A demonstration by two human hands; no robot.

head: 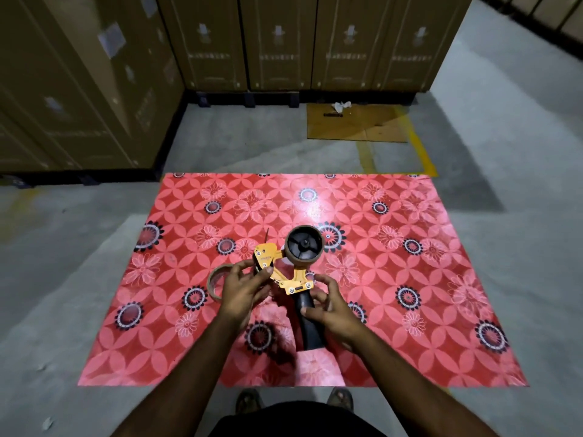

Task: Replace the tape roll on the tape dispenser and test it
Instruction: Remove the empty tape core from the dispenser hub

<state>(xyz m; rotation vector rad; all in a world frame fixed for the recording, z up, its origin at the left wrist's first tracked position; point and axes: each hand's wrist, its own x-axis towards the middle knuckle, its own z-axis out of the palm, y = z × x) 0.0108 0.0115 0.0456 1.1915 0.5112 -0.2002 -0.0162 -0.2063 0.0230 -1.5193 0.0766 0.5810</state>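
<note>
The tape dispenser [285,272] is held up over a red flowered mat [394,279] that lies flat on the grey concrete floor [79,279]. Its frame is yellow-orange, with a black handle [310,323] pointing back toward the person and a black wheel hub [303,244] at the far end. A brown cardboard ring sits around that hub; it looks like a bare core with little or no tape on it, though the light is too dim to be sure. The left hand [244,290] has its grip on the front part of the frame, thumb on top near the yellow cover plate and fingers curled underneath. The right hand [331,310] holds the handle just below the frame, thumb across the black grip and fingers bent round its far side. A second roll of tape [215,283], brown-edged and seemingly clear, lies on the mat just left of the left hand and is partly hidden by it. Both bare forearms reach in from the bottom edge, and two sandalled feet [339,398] stand on the floor at the near edge of the mat. Tall stacks of cardboard boxes [277,42] line the back and left, and a flattened piece of cardboard [356,124] lies on the floor beyond the mat beside yellow floor lines [421,149].
</note>
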